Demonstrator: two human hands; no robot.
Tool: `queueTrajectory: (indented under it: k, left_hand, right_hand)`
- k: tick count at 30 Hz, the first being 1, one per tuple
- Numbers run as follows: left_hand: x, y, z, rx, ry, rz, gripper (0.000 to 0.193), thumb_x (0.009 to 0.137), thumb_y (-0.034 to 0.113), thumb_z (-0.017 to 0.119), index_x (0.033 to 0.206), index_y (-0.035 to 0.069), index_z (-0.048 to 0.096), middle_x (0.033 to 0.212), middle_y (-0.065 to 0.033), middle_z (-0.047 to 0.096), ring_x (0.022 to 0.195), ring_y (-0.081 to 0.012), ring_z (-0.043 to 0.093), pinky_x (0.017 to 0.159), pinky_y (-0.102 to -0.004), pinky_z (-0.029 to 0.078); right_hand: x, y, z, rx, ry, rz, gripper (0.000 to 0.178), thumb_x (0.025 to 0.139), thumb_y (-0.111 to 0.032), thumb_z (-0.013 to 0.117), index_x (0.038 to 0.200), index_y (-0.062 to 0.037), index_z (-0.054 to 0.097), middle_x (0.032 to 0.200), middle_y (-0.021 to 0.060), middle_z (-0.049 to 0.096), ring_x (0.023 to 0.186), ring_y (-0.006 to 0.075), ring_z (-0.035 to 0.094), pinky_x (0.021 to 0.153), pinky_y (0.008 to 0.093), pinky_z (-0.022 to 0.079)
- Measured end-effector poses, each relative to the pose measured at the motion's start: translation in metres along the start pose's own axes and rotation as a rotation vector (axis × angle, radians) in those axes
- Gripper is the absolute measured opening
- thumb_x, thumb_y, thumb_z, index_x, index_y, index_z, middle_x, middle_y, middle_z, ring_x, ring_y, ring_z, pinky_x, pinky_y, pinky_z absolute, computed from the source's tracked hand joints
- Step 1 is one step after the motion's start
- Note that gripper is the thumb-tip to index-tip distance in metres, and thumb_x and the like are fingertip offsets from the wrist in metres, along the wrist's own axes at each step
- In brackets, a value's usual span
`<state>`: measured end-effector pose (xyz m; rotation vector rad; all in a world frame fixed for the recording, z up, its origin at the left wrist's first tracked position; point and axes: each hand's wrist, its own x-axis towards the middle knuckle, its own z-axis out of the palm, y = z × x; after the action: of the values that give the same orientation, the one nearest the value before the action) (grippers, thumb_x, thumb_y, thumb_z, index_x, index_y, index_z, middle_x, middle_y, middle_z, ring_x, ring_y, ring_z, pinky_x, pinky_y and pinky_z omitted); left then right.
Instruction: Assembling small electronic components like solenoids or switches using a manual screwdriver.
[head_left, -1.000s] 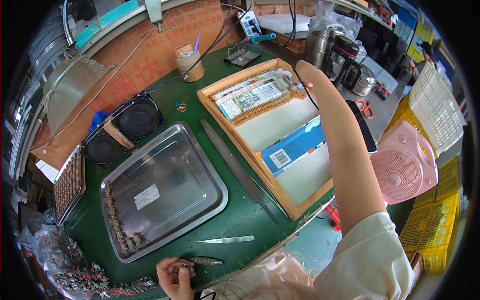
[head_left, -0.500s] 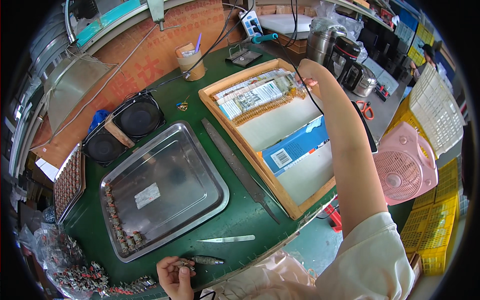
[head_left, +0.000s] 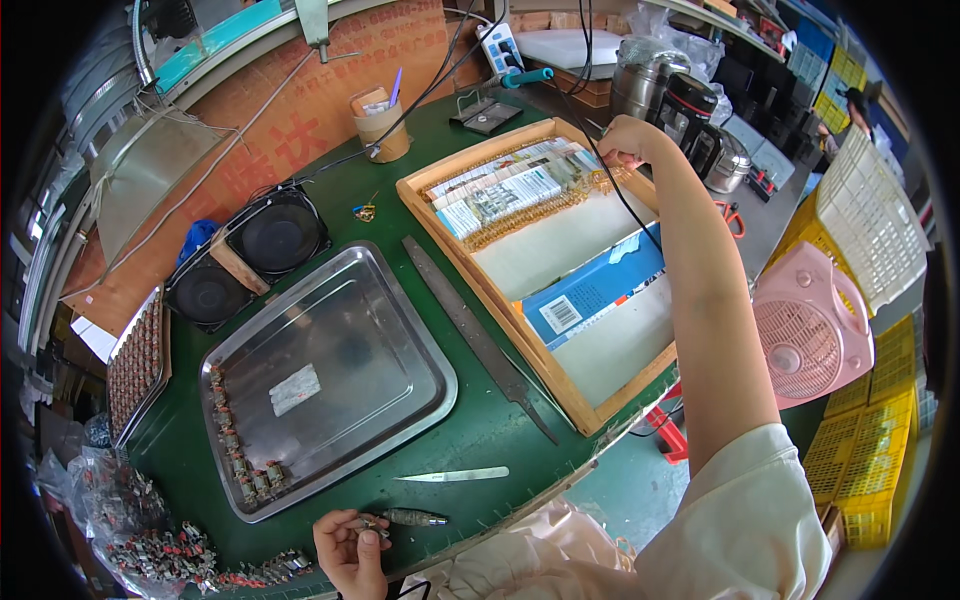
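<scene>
My left hand [head_left: 350, 552] is at the front edge of the green table, its fingers curled round a small metal part [head_left: 372, 527]. Beside those fingertips lies a dark cylindrical tool [head_left: 415, 518] with a metal tip. My right arm reaches across a wooden tray [head_left: 560, 385], and my right hand [head_left: 625, 143] is at its far right corner. Its fingers are bent together at the end of a row of gold-coloured wire pieces [head_left: 510, 228] lined up along folded printed paper [head_left: 515, 192]. What that hand pinches, if anything, is too small to make out.
A steel tray [head_left: 350, 300] holds a row of small metal parts [head_left: 228, 440] and a white slip [head_left: 295, 390]. Tweezers [head_left: 455, 475] and a long flat file [head_left: 470, 330] lie nearby. A soldering iron [head_left: 527, 77] with its black cord hangs over the wooden tray. Black fans [head_left: 275, 235] stand behind.
My right hand has shifted slightly down and curled further at the tray's far corner, showing more of its fingers. The left hand stays in place.
</scene>
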<state>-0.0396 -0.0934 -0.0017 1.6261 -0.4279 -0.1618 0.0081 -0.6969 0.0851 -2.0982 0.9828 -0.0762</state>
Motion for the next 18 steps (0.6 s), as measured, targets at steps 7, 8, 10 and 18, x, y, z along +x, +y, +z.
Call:
queueTrajectory:
  k: [7,8,10,18]
  left_hand:
    - [0.0,0.001,0.002,0.012,0.008,-0.004,0.03,0.087,0.017,0.058,0.109,0.002,0.043,0.081,-0.0075,0.058,0.073,-0.0122,0.057,0.054,-0.0192,0.046]
    - [0.0,0.002,0.002,0.007,0.002,-0.003,0.03,0.088,0.017,0.058,0.109,0.002,0.043,0.081,-0.0074,0.057,0.073,-0.0122,0.057,0.054,-0.0192,0.046]
    - [0.001,0.002,0.002,-0.002,-0.003,-0.001,0.029,0.088,0.016,0.057,0.109,0.002,0.043,0.081,-0.0072,0.057,0.073,-0.0121,0.057,0.054,-0.0192,0.046]
    - [0.005,0.008,0.0,-0.104,-0.077,-0.02,0.026,0.088,0.007,0.054,0.111,0.001,0.043,0.085,-0.0098,0.059,0.076,-0.0121,0.057,0.058,-0.0202,0.047]
  right_hand:
    - [0.001,0.009,-0.023,0.037,0.001,-0.008,0.013,0.07,-0.011,0.066,0.074,0.0019,0.065,0.069,0.0059,0.065,0.04,0.008,0.035,0.039,0.0267,0.039]
    - [0.0,0.012,-0.027,0.063,0.022,-0.017,0.014,0.071,-0.011,0.066,0.073,0.0021,0.065,0.069,0.0062,0.065,0.039,0.0082,0.035,0.039,0.0268,0.039]
    - [-0.003,0.016,-0.035,0.094,0.114,-0.048,0.016,0.072,-0.013,0.067,0.071,0.0025,0.064,0.069,0.0073,0.065,0.038,0.0086,0.034,0.038,0.0272,0.039]
    - [-0.054,-0.008,-0.056,0.29,0.333,-0.124,0.016,0.079,-0.011,0.061,0.076,0.0047,0.061,0.071,0.0096,0.063,0.036,0.0077,0.035,0.032,0.0255,0.027]
